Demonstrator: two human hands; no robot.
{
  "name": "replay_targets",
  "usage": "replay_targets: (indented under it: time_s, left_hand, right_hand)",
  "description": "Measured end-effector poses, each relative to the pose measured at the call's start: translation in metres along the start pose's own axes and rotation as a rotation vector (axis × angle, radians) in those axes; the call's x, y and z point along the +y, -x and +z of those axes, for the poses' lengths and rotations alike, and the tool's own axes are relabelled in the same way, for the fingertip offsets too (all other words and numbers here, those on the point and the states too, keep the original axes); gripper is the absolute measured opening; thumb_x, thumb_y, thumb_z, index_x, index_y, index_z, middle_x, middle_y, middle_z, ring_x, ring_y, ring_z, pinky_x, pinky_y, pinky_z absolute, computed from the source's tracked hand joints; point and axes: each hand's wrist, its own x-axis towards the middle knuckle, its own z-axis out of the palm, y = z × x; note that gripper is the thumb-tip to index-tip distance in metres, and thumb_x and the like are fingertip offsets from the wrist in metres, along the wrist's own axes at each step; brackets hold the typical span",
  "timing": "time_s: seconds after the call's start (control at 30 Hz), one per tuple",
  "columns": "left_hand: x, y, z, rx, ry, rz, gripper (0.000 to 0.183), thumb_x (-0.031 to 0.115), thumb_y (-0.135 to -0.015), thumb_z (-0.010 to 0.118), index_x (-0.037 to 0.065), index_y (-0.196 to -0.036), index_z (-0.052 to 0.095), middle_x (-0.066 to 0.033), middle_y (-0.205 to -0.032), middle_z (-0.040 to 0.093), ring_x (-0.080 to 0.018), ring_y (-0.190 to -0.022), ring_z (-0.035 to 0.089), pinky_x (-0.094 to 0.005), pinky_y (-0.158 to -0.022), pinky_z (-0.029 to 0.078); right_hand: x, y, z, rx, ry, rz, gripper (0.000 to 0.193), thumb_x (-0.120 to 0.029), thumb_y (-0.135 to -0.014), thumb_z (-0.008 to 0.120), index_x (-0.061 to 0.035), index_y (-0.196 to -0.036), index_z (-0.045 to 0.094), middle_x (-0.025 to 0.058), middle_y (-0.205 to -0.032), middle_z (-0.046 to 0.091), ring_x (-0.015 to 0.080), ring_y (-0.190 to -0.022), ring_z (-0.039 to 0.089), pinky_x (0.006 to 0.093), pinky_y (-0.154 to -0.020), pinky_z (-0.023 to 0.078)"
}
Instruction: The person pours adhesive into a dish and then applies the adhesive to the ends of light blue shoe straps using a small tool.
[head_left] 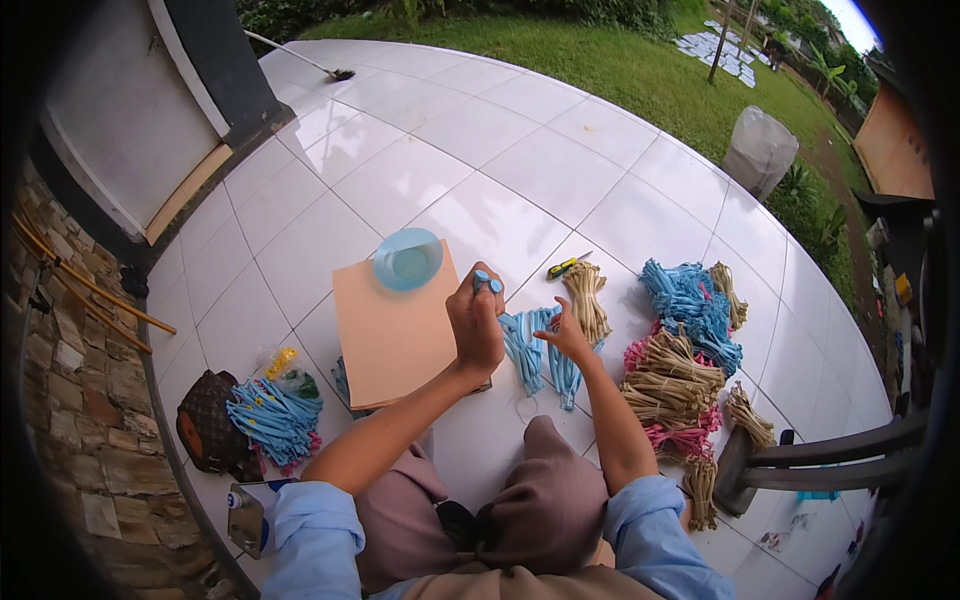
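My left hand (478,325) is closed in a fist, raised over the right edge of a peach-coloured board (385,330). A small blue thing with two rounded ends (486,282) sticks out of the top of the fist; its kind is unclear. Just to the right, light-blue bundled strips (525,352) lie on the floor, partly behind my fist. Over another part of these strips hovers my right hand (567,333), thumb and fingers apart. A tan tied bundle (588,300) lies beyond it. On the board's far edge stands a translucent blue bowl (409,260).
A yellow-and-black screwdriver (566,266) lies past the tan bundle. Piled blue, tan and pink bundles (675,375) sit on my right, near a dark chair leg (830,450). Left of me are more blue strips (275,415), a brown bag (212,422) and a phone (250,520).
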Motion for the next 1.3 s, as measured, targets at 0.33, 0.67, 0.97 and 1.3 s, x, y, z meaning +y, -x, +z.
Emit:
replay_targets:
  time_s: [0.33,0.67,0.97,1.3]
  left_hand:
    - [0.042,-0.026,-0.011,0.173,0.287,0.296,0.014,0.02,-0.087,0.034,0.01,-0.078,0.034,-0.0053,-0.077,0.037,-0.0169,-0.08,0.042,-0.0331,-0.08,0.035]
    - [0.09,-0.012,-0.118,-0.53,0.281,-0.373,0.095,0.037,-0.059,0.069,0.006,-0.137,0.025,-0.0174,-0.127,0.043,-0.0276,-0.123,0.042,-0.0415,-0.107,0.028]
    - [0.088,0.024,-0.061,-0.715,-0.688,-0.229,0.061,0.022,-0.068,0.079,0.004,-0.118,0.049,-0.0083,-0.097,0.055,-0.0193,-0.09,0.058,-0.0343,-0.081,0.049]
    - [0.078,0.019,-0.081,-0.248,-0.686,0.069,0.009,0.006,-0.092,0.047,0.003,-0.101,0.045,-0.0067,-0.079,0.053,-0.016,-0.069,0.055,-0.0299,-0.061,0.047]
  right_hand:
    - [-0.211,0.039,-0.074,-0.197,-1.316,0.218,0.064,-0.053,-0.094,0.035,-0.0069,-0.137,0.028,0.0191,-0.129,0.045,0.0271,-0.102,0.056,0.0353,-0.079,0.046]
    - [-0.297,0.075,-0.116,0.702,-1.051,-0.346,0.031,-0.022,-0.09,0.059,-0.0054,-0.111,0.046,0.0004,-0.069,0.051,0.0041,-0.055,0.044,0.018,-0.046,0.031]
    - [-0.317,0.107,-0.082,0.844,-0.491,-0.366,0.024,-0.015,-0.088,0.061,-0.0028,-0.104,0.049,-0.0005,-0.06,0.05,0.0041,-0.05,0.041,0.0193,-0.046,0.03]
    - [-0.287,0.088,-0.088,0.53,-0.489,-0.353,0.047,-0.028,-0.095,0.05,-0.0054,-0.13,0.028,0.0108,-0.087,0.059,0.013,-0.069,0.056,0.0254,-0.061,0.043]
